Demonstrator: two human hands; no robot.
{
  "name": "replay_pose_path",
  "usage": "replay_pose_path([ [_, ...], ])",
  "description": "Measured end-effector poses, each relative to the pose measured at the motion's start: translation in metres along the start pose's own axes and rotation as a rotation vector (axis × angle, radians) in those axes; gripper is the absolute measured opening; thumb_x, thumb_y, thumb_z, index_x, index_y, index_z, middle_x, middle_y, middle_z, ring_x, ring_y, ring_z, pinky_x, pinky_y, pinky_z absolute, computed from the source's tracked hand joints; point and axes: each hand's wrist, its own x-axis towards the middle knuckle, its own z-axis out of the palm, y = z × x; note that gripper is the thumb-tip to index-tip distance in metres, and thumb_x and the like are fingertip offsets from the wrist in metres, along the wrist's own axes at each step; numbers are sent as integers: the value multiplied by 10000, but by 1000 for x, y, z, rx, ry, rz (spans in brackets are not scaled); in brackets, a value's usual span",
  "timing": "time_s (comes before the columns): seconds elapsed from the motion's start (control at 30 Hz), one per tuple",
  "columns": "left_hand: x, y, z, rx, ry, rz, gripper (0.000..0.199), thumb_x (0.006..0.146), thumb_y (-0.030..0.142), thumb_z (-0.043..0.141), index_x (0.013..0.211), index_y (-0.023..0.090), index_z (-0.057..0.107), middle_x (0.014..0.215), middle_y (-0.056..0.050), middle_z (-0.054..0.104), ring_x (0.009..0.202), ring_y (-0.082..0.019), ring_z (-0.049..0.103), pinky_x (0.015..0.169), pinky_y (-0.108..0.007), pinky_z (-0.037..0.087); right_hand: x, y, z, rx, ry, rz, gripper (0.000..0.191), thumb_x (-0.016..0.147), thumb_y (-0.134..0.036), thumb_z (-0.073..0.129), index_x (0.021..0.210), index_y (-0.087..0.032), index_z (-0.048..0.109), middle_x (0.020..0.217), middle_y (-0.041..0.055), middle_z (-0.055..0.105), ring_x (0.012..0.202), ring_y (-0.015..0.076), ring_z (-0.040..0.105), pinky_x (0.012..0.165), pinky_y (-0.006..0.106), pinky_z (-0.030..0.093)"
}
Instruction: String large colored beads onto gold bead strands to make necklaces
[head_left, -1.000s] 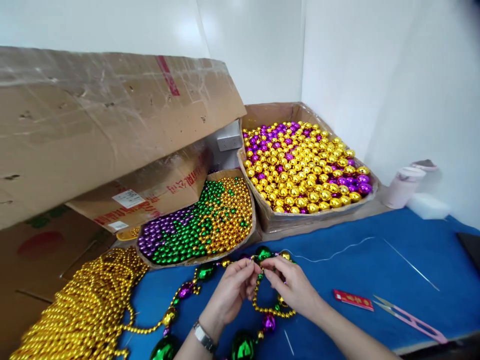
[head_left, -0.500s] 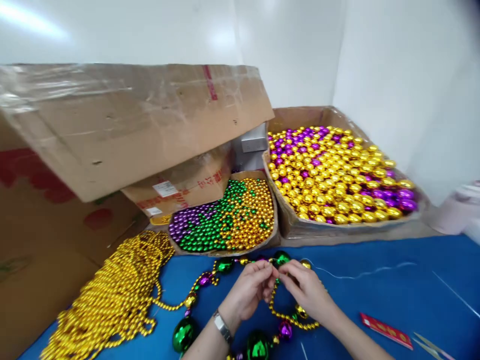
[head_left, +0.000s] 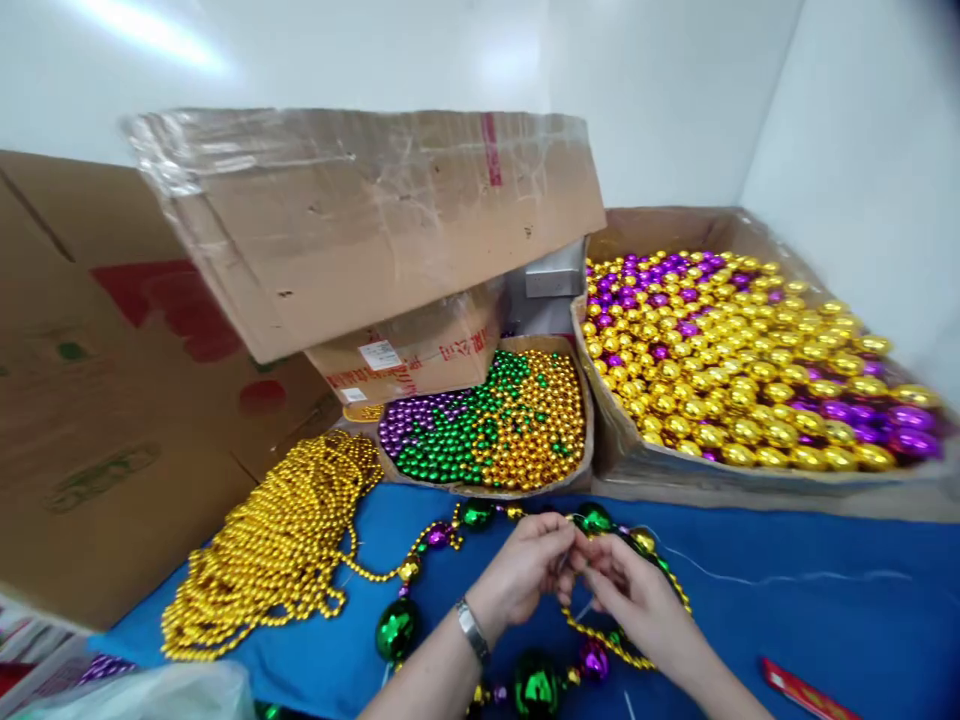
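Note:
My left hand [head_left: 534, 568], a metal watch on its wrist, is closed in a pinch. Its fingertips meet those of my right hand [head_left: 626, 585], also pinching. Between them seems to be the thin thread of a bead necklace [head_left: 535, 685]; the exact spot is hidden by the fingers. Large green, purple and gold beads of the necklace lie in a loop around my hands. A strand of small gold beads [head_left: 611, 648] hangs below my right hand. A pale thread [head_left: 739, 577] trails off to the right across the blue cloth [head_left: 750, 625].
A pile of gold bead strands [head_left: 274, 545] lies at left. Behind stand a box of small purple, green and gold beads [head_left: 589, 440] and a larger box of gold and purple beads [head_left: 660, 462]. Cardboard flaps [head_left: 390, 220] overhang. A red packet [head_left: 806, 690] lies front right.
The view has swung left, so everything sits further right and more of the left carton shows. The scissors have left the picture. Both hands stay pinched together at the necklace.

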Motion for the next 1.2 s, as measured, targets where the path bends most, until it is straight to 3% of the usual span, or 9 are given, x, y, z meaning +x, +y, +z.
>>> replay_pose_path([
  [0.17, 0, 2, 2, 21, -31, 16, 269, 767, 403, 614, 745, 136, 603, 559, 23, 531, 364, -56, 410, 345, -179, 342, 11, -7, 10, -191, 131, -77, 196, 844, -175, 490, 1033, -225, 511, 735, -13, 647, 644, 154, 624, 578, 233, 470],
  [0.23, -2, 3, 3, 26, -34, 22, 272, 768, 407, 616, 736, 137, 599, 558, 24, 526, 368, -56, 406, 348, -180, 340, 14, -8, 11, -248, 166, -110, 172, 841, -155, 482, 978, -229, 555, 784, 6, 653, 711, 171, 625, 641, 253, 467],
  [0.33, -3, 4, 2, 20, -20, 35, 275, 779, 416, 604, 757, 142, 595, 587, 18, 536, 393, -60, 420, 369, -183, 343, 15, -7, 10, -328, 194, -151, 171, 880, -183, 440, 834, -218, 601, 797, 35, 641, 759, 190, 610, 701, 281, 450],
  [0.67, 1, 3, 0, 13, 0, 45, 270, 793, 415, 595, 790, 144, 602, 609, 13, 533, 412, -56, 413, 391, -179, 335, 4, -6, -13, -437, 178, -174, 168, 880, -294, 517, 783, -235, 642, 749, 21, 608, 686, 166, 567, 634, 260, 389],
  [0.93, 3, 3, 5, 73, 20, 72, 308, 818, 456, 538, 824, 154, 593, 624, 13, 515, 418, -70, 389, 407, -200, 328, 2, -16, -16, -174, 194, -132, 187, 864, -335, 547, 762, -224, 657, 727, 14, 615, 689, 166, 555, 652, 271, 399],
  [1.07, 1, 7, 2, 434, 216, 290, 253, 803, 410, 572, 725, 175, 627, 697, -22, 545, 616, -147, 489, 570, -247, 379, -5, -13, -26, 107, 246, -49, 254, 900, -392, 479, 759, -204, 576, 706, 12, 603, 656, 155, 580, 587, 259, 463],
  [1.13, 0, 8, -3, 512, 323, 387, 217, 771, 355, 627, 629, 192, 612, 717, -23, 538, 727, -168, 485, 659, -243, 363, -9, -9, -37, 250, 293, -28, 297, 937, -429, 372, 820, -212, 538, 868, 46, 643, 811, 181, 631, 675, 313, 517],
  [1.2, 0, 6, -10, 444, 367, 353, 258, 747, 337, 653, 550, 196, 563, 651, -9, 505, 700, -164, 466, 643, -236, 345, -13, -5, -49, 518, 373, -5, 306, 931, -460, 364, 839, -221, 532, 1015, 64, 641, 984, 209, 614, 811, 401, 510],
])
